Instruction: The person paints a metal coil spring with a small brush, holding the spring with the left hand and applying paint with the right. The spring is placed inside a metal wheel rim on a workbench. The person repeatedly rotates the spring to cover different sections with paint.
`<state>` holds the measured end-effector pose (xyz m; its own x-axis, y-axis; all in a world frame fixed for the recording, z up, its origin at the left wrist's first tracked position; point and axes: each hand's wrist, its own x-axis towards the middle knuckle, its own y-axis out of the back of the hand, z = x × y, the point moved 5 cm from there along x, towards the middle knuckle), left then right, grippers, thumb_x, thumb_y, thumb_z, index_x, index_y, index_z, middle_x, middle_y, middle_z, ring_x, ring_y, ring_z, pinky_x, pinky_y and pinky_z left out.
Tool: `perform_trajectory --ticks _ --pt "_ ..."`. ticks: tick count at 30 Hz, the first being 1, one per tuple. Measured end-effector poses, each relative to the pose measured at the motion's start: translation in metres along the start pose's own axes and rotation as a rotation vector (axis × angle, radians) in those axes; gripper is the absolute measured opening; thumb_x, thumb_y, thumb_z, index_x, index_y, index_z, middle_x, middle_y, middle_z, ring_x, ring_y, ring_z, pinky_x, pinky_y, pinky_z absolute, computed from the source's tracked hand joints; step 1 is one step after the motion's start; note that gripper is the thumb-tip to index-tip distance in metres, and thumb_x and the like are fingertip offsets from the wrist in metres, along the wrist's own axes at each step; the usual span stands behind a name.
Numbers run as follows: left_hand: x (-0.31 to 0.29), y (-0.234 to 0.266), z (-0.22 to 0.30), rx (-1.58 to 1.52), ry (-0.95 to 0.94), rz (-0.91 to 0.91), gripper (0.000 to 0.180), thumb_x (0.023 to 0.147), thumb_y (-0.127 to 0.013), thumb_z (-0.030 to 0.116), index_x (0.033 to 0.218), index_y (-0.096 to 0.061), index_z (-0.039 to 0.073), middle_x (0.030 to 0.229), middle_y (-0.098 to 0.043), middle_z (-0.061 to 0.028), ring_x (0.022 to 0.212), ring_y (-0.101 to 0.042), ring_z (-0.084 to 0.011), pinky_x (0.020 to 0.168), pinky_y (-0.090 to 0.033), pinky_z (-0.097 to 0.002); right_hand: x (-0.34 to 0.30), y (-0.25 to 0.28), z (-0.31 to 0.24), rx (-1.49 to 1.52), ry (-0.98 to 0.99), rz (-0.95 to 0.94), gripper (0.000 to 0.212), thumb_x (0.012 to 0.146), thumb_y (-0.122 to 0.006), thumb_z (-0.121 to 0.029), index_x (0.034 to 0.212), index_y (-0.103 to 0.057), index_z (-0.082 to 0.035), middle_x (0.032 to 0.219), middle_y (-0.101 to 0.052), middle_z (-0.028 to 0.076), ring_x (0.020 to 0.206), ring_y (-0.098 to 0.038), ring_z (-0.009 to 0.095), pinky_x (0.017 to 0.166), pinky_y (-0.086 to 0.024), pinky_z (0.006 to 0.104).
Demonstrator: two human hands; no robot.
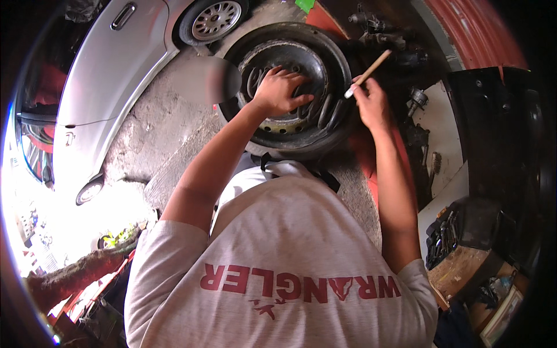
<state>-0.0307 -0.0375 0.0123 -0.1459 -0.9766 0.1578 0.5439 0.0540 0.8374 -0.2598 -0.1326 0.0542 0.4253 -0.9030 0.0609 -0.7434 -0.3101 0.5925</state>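
Note:
A black coil spring (329,111) lies across a steel wheel rim (316,61) inside a dark tire (278,145), flat in front of me. My left hand (282,91) is laid over the middle of the spring, with its fingers curved over the coils and its thumb pointing right. Coils show on both sides of that hand. Just off the tire's right edge, my right hand (373,105) grips a slim wooden stick (374,66) with a white tip, which looks like a small brush. Its tip points down-left toward the spring.
To the left stands a silver car (110,75); its wheel (214,20) is just beyond the tire. Greasy metal parts (416,103) and a brush (436,163) lie at right. Nearer is a box of tools (444,238). A blurred patch covers some floor left of the tire.

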Motion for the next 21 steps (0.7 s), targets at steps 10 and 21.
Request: perform_trajectory --ticks 10,21 --pt "0.001 0.001 0.004 -0.004 -0.010 -0.004 0.063 0.088 -0.063 0.058 0.129 -0.066 0.009 0.125 -0.068 -0.0167 0.125 -0.058 -0.0375 0.117 -0.032 -0.0520 -0.010 -0.004 0.011 -0.034 0.005 0.019 0.019 0.094 -0.070 -0.018 0.109 -0.069 -0.006 0.074 -0.062 0.005 0.062 -0.057 0.015 0.061 -0.048 0.0343" --pt "-0.005 -0.003 0.000 -0.020 0.012 -0.015 0.061 0.089 -0.062 0.058 0.128 -0.067 0.011 0.125 -0.069 -0.0139 0.125 -0.059 -0.0351 0.117 -0.032 -0.0542 -0.014 -0.005 0.019 0.115 -0.054 0.068 0.012 0.096 -0.067 -0.012 0.106 -0.066 -0.006 0.067 -0.052 -0.004 0.057 -0.047 0.005 0.053 -0.039 0.0263"
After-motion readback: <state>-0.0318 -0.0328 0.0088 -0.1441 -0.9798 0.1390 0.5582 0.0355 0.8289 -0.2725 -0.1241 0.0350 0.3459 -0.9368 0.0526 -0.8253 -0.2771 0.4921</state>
